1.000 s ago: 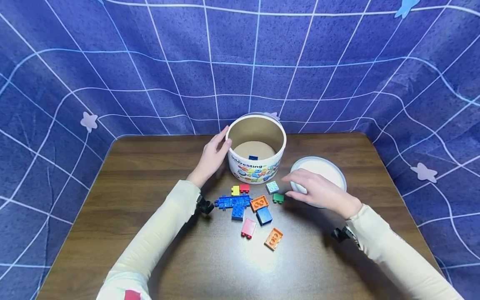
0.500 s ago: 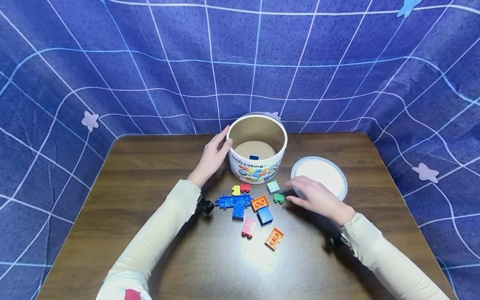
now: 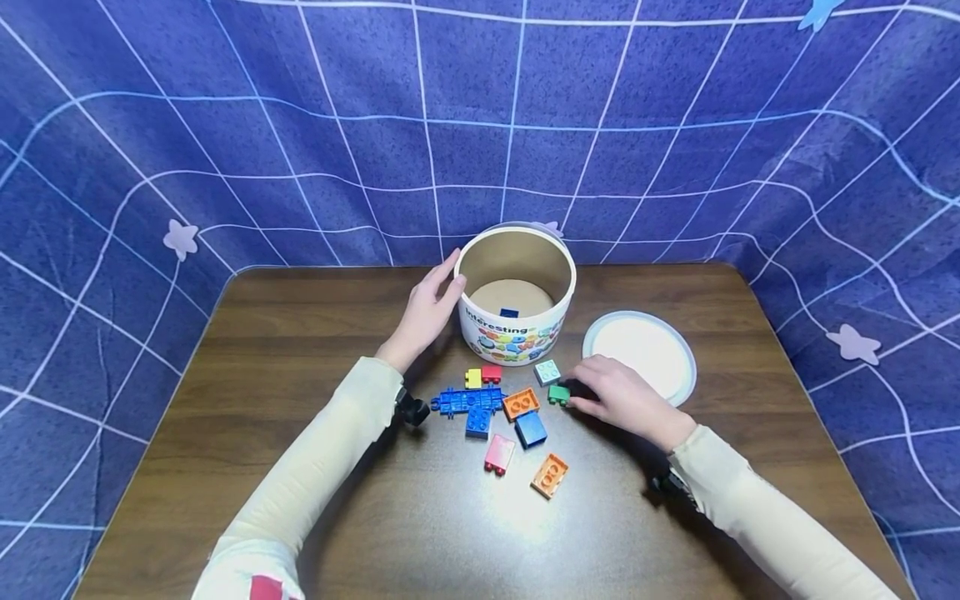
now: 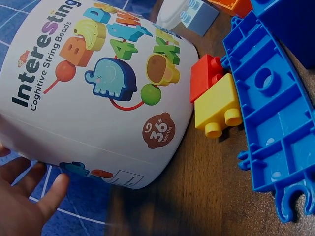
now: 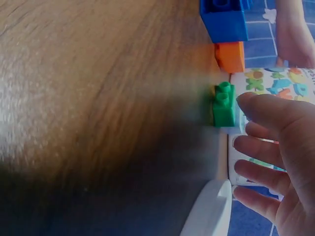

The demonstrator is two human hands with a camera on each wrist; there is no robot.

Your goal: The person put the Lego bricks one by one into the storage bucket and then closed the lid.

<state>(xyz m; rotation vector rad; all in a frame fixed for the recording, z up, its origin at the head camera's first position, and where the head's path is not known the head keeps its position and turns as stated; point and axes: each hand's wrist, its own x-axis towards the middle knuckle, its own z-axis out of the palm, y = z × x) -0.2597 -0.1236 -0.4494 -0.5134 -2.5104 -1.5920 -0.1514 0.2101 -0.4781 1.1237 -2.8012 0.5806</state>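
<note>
A white round bucket (image 3: 491,337) with colourful print stands upright at the back, a small dark blue piece (image 3: 509,313) on its floor. My left hand (image 3: 423,318) rests on the bucket's left outer side, fingers fairly straight and thumb apart. My right hand (image 3: 626,406) reaches low over the table toward a small green brick (image 3: 558,395), thumb and fingertips right at its right end. In the right wrist view the fingers (image 5: 261,172) are spread, with the green brick (image 5: 224,108) just beyond the thumb. A pale blue brick (image 3: 547,372) lies behind the green one.
In front of the bucket lie yellow (image 3: 472,379) and red bricks (image 3: 492,374), a blue track-like base (image 3: 461,402), blue bricks (image 3: 531,429), orange bricks (image 3: 550,476) and a pink-red brick (image 3: 499,453). A white lid (image 3: 652,346) lies right of the bucket, close behind my right hand.
My right hand has moved left and down, off the white lid to the right end of the green brick. My left hand has stayed at the bucket.
</note>
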